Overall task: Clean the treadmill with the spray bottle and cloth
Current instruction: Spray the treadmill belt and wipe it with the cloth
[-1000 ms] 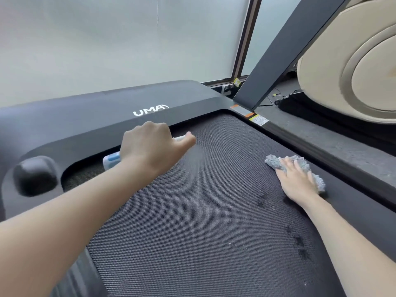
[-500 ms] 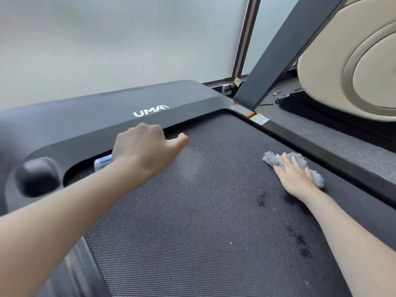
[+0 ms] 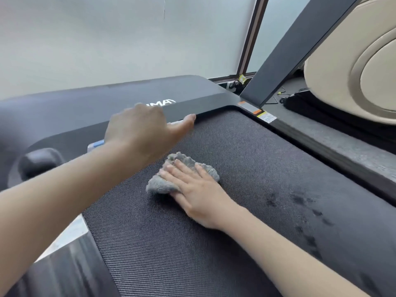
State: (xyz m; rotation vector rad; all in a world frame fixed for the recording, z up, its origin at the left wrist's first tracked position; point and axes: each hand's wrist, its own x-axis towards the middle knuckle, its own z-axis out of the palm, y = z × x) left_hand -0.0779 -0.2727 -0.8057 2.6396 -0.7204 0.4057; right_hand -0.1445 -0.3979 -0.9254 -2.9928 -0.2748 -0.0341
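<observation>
The treadmill's dark textured belt (image 3: 246, 168) fills the middle of the view, with its black motor cover (image 3: 192, 91) at the far end. My left hand (image 3: 141, 131) hovers over the belt's far left part, shut on a small white and blue spray bottle (image 3: 95, 144); the hand hides most of the bottle. My right hand (image 3: 192, 189) lies flat on a crumpled grey cloth (image 3: 158, 185), pressing it onto the middle of the belt, just below my left hand. Dark wet blotches (image 3: 300, 202) mark the belt's right side.
A black slanted upright (image 3: 289, 46) rises from the treadmill's far right corner. A grey side rail (image 3: 334, 151) runs along the right. A beige massage chair (image 3: 353, 61) stands at the far right. A rounded black knob (image 3: 40, 161) sits at the left. Frosted glass is behind.
My right hand has slid the cloth left, from the belt's right edge to its middle. My left hand with the bottle has barely shifted.
</observation>
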